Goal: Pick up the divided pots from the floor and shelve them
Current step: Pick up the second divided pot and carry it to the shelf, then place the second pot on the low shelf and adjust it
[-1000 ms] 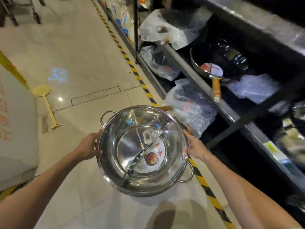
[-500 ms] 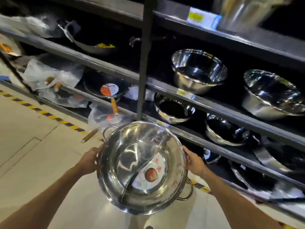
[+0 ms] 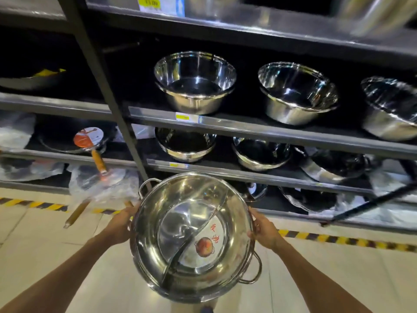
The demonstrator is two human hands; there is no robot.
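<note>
A shiny steel divided pot (image 3: 180,251) with an S-shaped partition, two wire handles and a round sticker inside hangs at waist height in front of me. My left hand (image 3: 119,222) grips its left rim and my right hand (image 3: 262,227) grips its right rim. The pot is held roughly level, just in front of the dark metal shelf rack (image 3: 248,129), near the lower shelves.
Steel bowls (image 3: 195,83) fill the middle shelves to the right of a black upright post (image 3: 108,96). Black woks (image 3: 74,141) with wooden handles, some in plastic wrap, sit at the left. Yellow-black floor tape (image 3: 338,239) runs along the rack's foot.
My view has swung from the aisle floor round to face the shelves squarely. The pot stays held in both hands and has come closer to the rack.
</note>
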